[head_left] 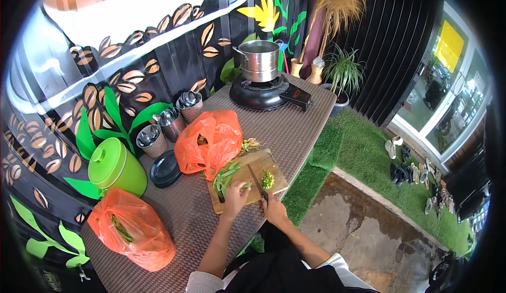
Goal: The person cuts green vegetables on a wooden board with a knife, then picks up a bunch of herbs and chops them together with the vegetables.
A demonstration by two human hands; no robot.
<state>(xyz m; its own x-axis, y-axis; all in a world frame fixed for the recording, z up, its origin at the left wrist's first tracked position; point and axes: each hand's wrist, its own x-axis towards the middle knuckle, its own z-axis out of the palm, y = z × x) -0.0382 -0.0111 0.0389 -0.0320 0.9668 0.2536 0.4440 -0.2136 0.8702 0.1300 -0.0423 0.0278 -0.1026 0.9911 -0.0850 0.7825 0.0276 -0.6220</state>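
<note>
My left hand is closed round some green leafy vegetables at the left part of a wooden cutting board. In my right hand is the dark handle of a knife, its blade pointing away from me across the board. A small heap of chopped green pieces lies on the board just right of the blade. An orange plastic bag stands beyond the board, and some stems stick out beside it.
On the woven-top table stand another orange bag, a green lidded container, dark plates, cutlery cups and a black stove bearing a metal pot. A potted plant stands past the far corner.
</note>
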